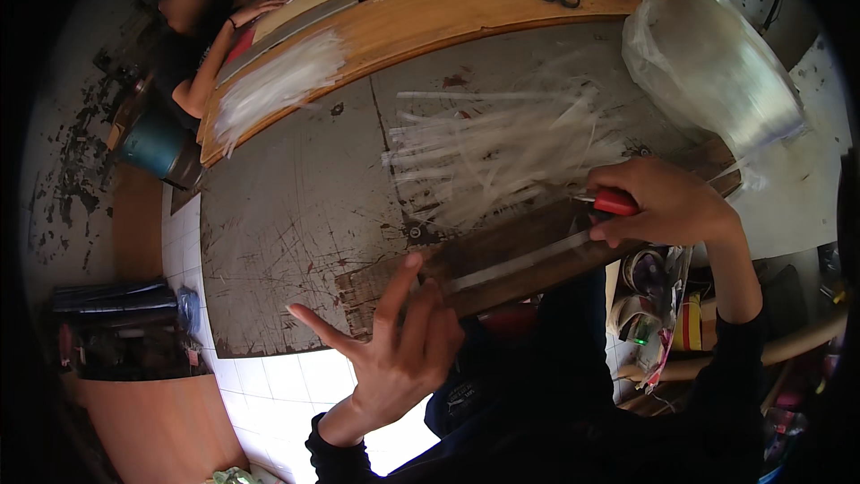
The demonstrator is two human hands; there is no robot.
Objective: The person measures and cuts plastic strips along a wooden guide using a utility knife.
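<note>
1. From where I stand, the work looks to be cutting clear plastic strips to length, and it seems well under way.
2. One clear strip lies along the dark wooden board at the near edge of the grey worktable; this looks like the piece in hand, its cut apparently not yet made.
3. The person's right hand is closed around a red-handled tool, its metal tip over the board. Whether its thumb also pins the strip, I can't tell.
4. The left hand has its fingers spread apart at the board's left end, near the strip's end, and grips nothing I can see.
5. What looks done: a loose heap of strips just beyond the board, and a neater bundle on the raised wooden plank.
6. What looks left: the big clear roll at the right seems thick with material, so I'd judge many more strips could come.
7. A co-worker's hand rests at the far left, near the bundle.
</note>
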